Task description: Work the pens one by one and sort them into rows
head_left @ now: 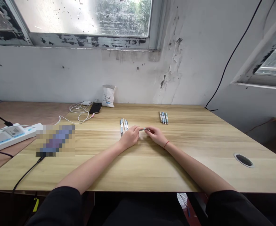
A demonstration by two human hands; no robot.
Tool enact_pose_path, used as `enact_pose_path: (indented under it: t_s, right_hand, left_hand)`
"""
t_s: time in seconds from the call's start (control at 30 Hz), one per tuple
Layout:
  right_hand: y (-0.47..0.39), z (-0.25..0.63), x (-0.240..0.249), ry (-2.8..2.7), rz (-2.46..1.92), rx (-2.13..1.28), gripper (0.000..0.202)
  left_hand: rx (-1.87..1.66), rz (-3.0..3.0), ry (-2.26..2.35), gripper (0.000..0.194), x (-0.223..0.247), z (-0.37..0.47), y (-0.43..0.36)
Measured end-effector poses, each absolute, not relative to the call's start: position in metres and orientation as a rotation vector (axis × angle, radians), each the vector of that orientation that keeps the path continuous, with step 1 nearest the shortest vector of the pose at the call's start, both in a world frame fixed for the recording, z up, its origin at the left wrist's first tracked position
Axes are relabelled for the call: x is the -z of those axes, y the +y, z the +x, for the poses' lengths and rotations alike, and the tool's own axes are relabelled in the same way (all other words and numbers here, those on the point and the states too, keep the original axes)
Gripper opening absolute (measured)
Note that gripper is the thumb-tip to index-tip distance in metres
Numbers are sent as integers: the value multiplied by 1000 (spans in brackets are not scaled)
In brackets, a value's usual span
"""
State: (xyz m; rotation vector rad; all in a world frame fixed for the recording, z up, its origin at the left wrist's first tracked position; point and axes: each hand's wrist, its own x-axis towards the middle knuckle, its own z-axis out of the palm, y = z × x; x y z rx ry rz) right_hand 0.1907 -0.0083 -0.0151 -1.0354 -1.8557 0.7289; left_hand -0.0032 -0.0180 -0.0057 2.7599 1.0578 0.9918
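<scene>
Above the middle of the table, a pen (143, 129) with a pale green part lies roughly level between my two hands. My left hand (130, 137) is closed around its left end, and the fingers hide much of it. At the other end, the fingertips of my right hand (157, 137) pinch the pen. Just beyond my left hand lie a few blue and white pens (121, 125) side by side, partly covered by that hand. Farther back on the right, a row of several pens (163, 117) rests on the wooden table (189, 150).
At the back left are a white packet (108, 95), a black phone (95, 108) and a white cable (81, 118). A power strip (22, 135) and a pixelated object (55, 140) sit at the left. A round cable hole (243, 160) is at the right.
</scene>
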Motion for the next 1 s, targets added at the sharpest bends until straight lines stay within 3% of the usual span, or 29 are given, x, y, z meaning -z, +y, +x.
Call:
enact_pose_path:
  t_s: [0.13, 0.6, 1.0]
  right_hand:
    - [-7, 190, 17, -1885, -1037, -676, 31]
    - [-1, 191, 23, -1617, -1071, -883, 31]
    - [-1, 193, 21, -1578, -1094, -897, 18]
  left_hand:
    - [-1011, 2799, 1027, 37, 9, -2, -16]
    - [-984, 2710, 1314, 24, 5, -3, -17]
    - [-928, 2752, 1544, 24, 6, -4, -15]
